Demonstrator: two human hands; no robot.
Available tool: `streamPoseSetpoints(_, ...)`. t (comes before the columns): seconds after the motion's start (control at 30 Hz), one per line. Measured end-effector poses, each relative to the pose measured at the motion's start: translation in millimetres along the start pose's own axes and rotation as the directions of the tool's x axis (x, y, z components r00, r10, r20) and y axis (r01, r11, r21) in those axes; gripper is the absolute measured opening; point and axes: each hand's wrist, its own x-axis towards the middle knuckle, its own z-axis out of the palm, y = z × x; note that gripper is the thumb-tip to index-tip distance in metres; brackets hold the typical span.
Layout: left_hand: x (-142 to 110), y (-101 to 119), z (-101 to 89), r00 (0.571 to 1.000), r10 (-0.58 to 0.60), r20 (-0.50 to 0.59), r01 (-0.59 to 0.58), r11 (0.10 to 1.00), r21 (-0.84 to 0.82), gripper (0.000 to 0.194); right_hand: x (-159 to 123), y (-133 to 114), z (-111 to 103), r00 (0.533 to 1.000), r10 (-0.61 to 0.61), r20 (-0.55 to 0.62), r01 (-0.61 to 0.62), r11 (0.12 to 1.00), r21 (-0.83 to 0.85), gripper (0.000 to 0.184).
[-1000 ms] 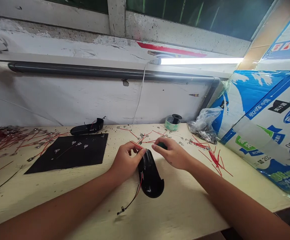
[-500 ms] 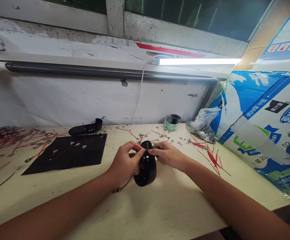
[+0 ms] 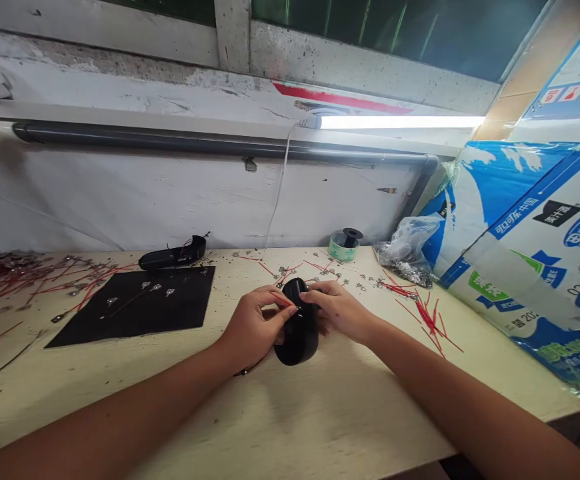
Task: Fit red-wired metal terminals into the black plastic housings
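A glossy black plastic housing (image 3: 297, 340), long and rounded at its near end, is held tilted above the table between my hands. My left hand (image 3: 253, 323) is closed at its left side, pinching a thin red wire (image 3: 281, 298) between thumb and forefinger against the housing. My right hand (image 3: 337, 308) is closed at the upper right edge, its thumb and forefinger on the housing and its other fingers bent beneath. Whatever else lies inside the right palm is hidden. A small connector (image 3: 243, 372) on a thin lead hangs below my left wrist.
A second black housing (image 3: 173, 256) lies behind a black mat (image 3: 140, 310) bearing small metal pieces. Red wires (image 3: 431, 319) lie at right, more at far left. At the back are a tape roll (image 3: 343, 250) and a plastic bag (image 3: 410, 247); a big carton (image 3: 530, 240) stands right.
My right hand has come left onto the housing. The housing's near end has tipped up and turned, so its smooth outside shows. The dark green thing in my right hand is now out of sight.
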Motion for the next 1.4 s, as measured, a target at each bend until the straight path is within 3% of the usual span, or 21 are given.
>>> streamPoseSetpoints(0.33,0.9,-3.5,-1.1,0.999,0.048,-0.013,-0.047,0.998,0.049,0.015,-0.3,1.1,5.1,1.0,0.006,-0.011,-0.005,0.989,0.145,0.015)
streamPoseSetpoints(0.53,-0.1,-0.5,-1.2,1.0,0.02,-0.022,-0.019,0.998,0.052,0.016,0.3,0.9,4.9,1.0,0.011,-0.02,-0.008,0.99,0.137,0.018)
streamPoseSetpoints(0.83,0.5,-2.8,-0.9,0.997,0.081,0.013,-0.082,0.993,0.086,0.014,2.4,3.9,5.8,0.999,0.005,-0.045,0.002,0.988,0.156,0.018)
streamPoseSetpoints(1.13,0.3,4.3,-0.4,0.999,-0.009,-0.037,0.01,1.0,0.03,0.015,2.8,4.6,6.6,0.999,0.004,-0.041,0.003,0.987,0.163,0.015)
streamPoseSetpoints(1.4,0.1,6.6,-0.4,0.999,-0.024,-0.029,0.024,1.0,0.002,0.013,2.0,3.9,7.5,0.999,0.016,-0.032,-0.01,0.982,0.188,0.019)
